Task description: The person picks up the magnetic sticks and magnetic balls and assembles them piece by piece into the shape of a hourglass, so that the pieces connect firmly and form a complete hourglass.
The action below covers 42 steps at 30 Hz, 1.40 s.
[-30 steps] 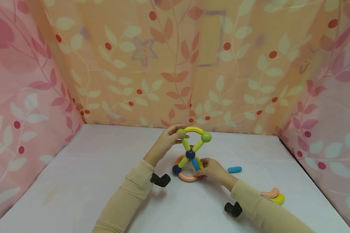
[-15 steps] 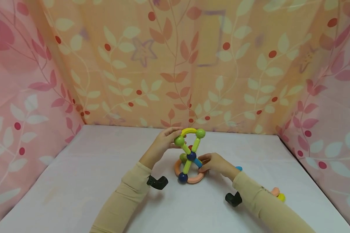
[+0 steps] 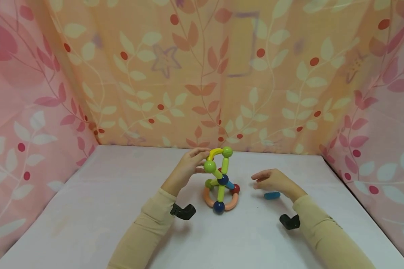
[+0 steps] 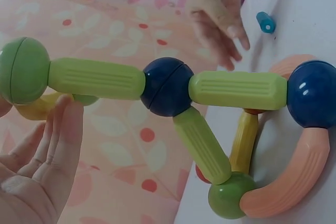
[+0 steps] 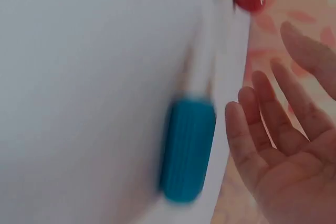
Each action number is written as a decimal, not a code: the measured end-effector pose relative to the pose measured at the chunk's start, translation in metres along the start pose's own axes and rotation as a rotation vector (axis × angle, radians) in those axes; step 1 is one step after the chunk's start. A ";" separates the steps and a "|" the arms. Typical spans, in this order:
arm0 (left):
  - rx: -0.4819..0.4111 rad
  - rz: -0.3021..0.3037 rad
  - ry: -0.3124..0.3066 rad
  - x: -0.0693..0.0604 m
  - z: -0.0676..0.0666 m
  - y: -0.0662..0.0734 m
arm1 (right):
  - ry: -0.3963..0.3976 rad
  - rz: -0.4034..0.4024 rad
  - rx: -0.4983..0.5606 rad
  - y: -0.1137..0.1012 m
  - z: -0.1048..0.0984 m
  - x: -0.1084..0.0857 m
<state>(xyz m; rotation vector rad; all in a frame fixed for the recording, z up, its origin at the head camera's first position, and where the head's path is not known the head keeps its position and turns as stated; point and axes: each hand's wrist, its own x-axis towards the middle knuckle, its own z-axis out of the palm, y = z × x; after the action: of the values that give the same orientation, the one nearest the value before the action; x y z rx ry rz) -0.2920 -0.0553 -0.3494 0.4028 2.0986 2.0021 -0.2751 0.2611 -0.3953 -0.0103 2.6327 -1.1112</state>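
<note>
A ball-and-stick toy structure (image 3: 221, 190) stands on the white table, with a ring of peach curved sticks (image 4: 294, 187) at its base. Green sticks rise through a navy ball (image 4: 168, 86) to two light green balls joined by a yellow curved stick (image 3: 215, 152). At that top, my left hand (image 3: 185, 168) holds the structure by the yellow stick and near green ball, fingers fairly straight, thumb mostly out of the left wrist view. My right hand (image 3: 274, 181) hovers apart from it, fingers loosely extended and holding nothing. Just below that hand lies a short blue stick (image 3: 272, 195).
Patterned curtains (image 3: 202, 74) enclose the back and both sides of the white table (image 3: 87, 209). A black wrist camera mount (image 3: 183, 212) hangs below the left sleeve, and another mount (image 3: 290, 222) below the right.
My right hand has let go of the structure's lower blue stick and moved right, over the loose one. The structure has turned, its front navy ball swinging rightward. My left hand stays at the top.
</note>
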 end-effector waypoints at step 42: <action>-0.140 0.013 -0.106 -0.012 -0.004 -0.004 | 0.345 -0.343 0.594 -0.073 0.063 -0.029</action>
<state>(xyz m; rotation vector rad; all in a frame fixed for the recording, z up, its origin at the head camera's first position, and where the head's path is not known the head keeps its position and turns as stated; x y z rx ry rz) -0.2825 -0.0632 -0.3540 0.4871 1.8853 2.0707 -0.2386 0.1688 -0.3787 -0.1668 2.5181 -2.1468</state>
